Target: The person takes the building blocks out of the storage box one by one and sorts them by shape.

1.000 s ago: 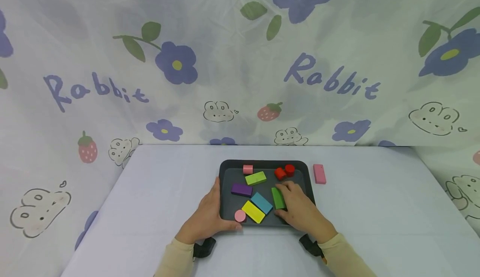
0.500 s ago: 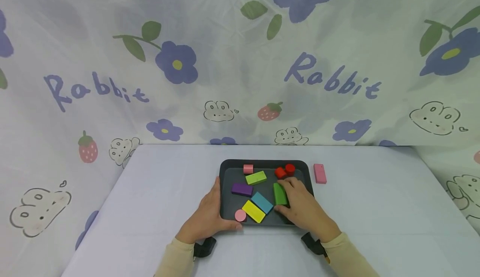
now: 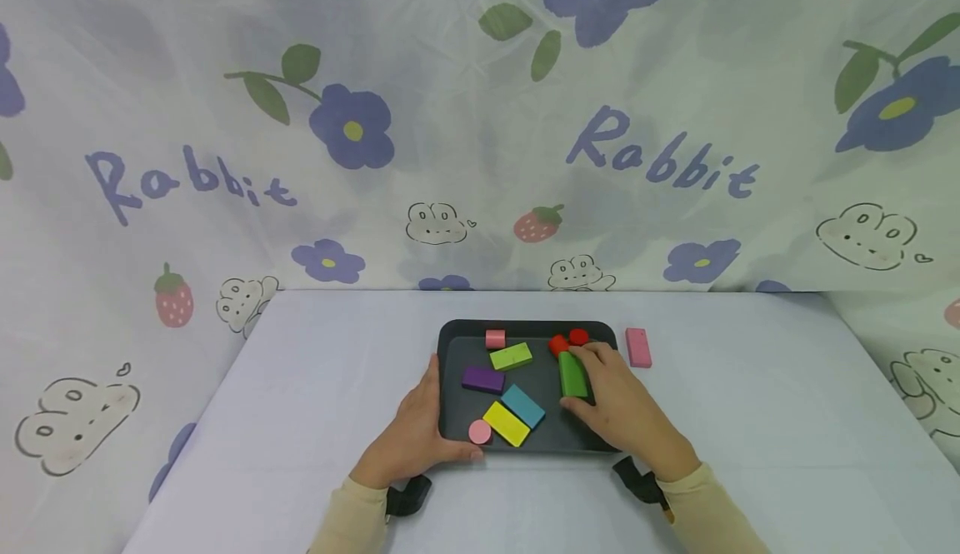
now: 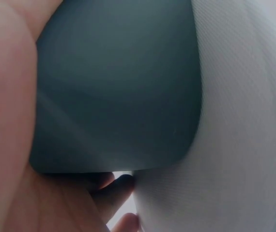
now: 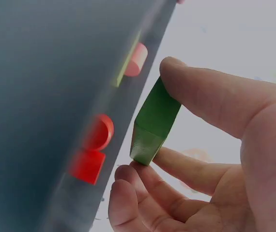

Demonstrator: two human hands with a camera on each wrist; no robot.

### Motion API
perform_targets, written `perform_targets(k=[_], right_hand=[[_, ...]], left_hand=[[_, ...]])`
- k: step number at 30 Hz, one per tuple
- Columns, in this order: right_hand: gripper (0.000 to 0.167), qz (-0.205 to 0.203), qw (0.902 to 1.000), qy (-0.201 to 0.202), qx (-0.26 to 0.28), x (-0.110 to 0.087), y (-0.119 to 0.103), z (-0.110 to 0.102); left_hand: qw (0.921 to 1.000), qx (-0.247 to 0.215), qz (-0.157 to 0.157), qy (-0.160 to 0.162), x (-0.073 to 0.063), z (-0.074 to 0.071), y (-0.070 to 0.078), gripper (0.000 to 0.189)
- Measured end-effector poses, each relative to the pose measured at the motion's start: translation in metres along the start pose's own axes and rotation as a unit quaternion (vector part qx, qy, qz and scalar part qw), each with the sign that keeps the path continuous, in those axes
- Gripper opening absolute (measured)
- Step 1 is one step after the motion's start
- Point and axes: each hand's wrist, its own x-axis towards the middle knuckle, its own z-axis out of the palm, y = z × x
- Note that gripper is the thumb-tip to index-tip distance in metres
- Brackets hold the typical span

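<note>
A dark grey tray sits on the white table. My left hand grips its near left corner, thumb along the front rim and fingers along the left side; the left wrist view shows the tray wall close up. Over the tray's right side my right hand pinches a green block between thumb and fingers. Just beyond that block lie two red cylinders. Also in the tray are a lime block, a purple block, a blue block and a yellow block.
Two pink cylinders are in the tray, one at the near left and one at the back. A pink block lies on the table, right of the tray. Behind the table hangs a patterned cloth.
My right hand has carried the green block away from me and to the right, up close to the red cylinders. The left hand and the tray stay in place.
</note>
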Motion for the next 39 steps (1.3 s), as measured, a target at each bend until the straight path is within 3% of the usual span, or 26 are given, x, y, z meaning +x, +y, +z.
perform_targets(k=[16, 28, 39], right_hand=[[0.072, -0.002, 0.9994, 0.032, 0.016, -0.002, 0.008, -0.013], [0.072, 0.026, 0.9990, 0.029, 0.023, 0.000, 0.013, -0.024], [0.071, 0.027, 0.9983, 0.040, 0.033, 0.000, 0.023, -0.030]], left_hand=[[1.0000, 0.005, 0.000, -0.001, 0.001, 0.001, -0.002, 0.147], [1.0000, 0.005, -0.004, 0.000, 0.002, 0.001, -0.001, 0.147], [1.0000, 0.003, -0.003, 0.001, 0.002, 0.002, -0.002, 0.148]])
